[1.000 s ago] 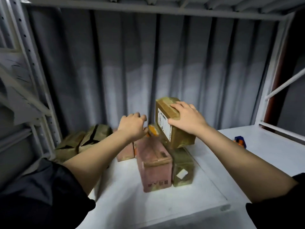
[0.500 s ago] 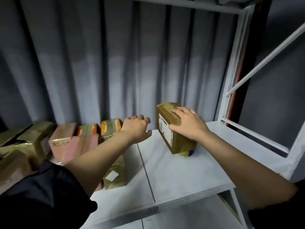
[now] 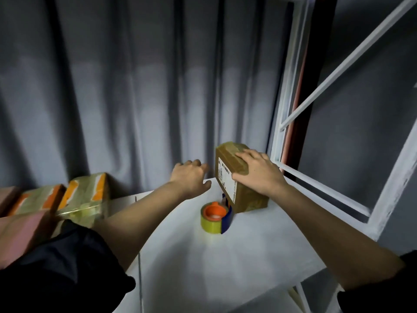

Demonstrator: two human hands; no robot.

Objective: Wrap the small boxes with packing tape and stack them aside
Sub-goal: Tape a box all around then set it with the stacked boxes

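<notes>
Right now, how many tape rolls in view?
1: the tape roll lies on the shelf, just in front of the box the right hand holds. Others may be hidden.

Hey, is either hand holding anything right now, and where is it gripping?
The right hand grips the brown taped box over its top, fingers on top, thumb on the labelled side. The left hand holds nothing.

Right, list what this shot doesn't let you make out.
- Head view: label print on the brown box is too small and blurred.
- Box's far side: hidden under the right hand.
- Pink box: cut by the left edge.
- Left hand palm faces away.
</notes>
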